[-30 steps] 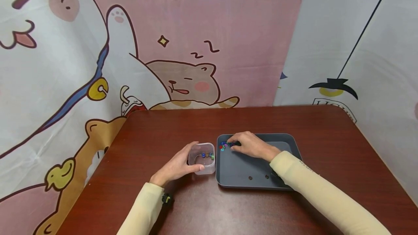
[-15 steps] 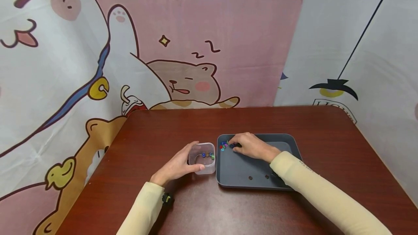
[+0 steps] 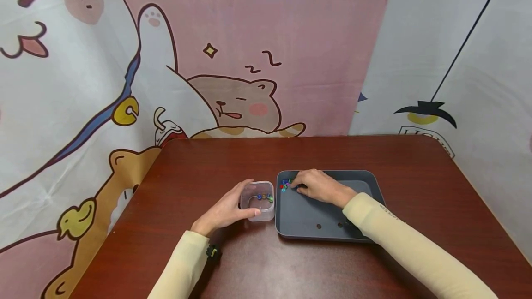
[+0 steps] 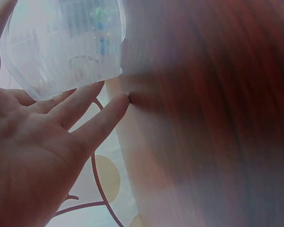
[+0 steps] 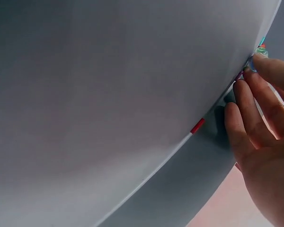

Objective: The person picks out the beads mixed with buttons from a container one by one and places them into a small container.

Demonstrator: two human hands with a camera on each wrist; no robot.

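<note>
My left hand (image 3: 223, 207) holds a clear plastic box (image 3: 256, 216), thumb on the near side and fingers round the far side. Inside the box lie several coloured beads (image 3: 263, 197). In the left wrist view the box (image 4: 61, 47) stands between thumb and fingers. My right hand (image 3: 320, 186) is over the far left corner of a grey tray (image 3: 299, 216), beside a cluster of small coloured beads (image 3: 285, 184). The right wrist view has thumb and index fingertips of that hand (image 5: 260, 118) pinching a bluish bead (image 5: 252, 65), partly hidden by the fingers.
Two small dark round pieces (image 3: 318, 226) lie near the front of the tray. A small red piece (image 5: 197, 126) shows on the tray in the right wrist view. Box and tray stand side by side on a brown wooden table (image 3: 216, 160), before a cartoon-printed cloth (image 3: 291, 36).
My right hand has shifted slightly to the right at the bead cluster, its fingertips drawing closer together. The left hand and the box stay in place.
</note>
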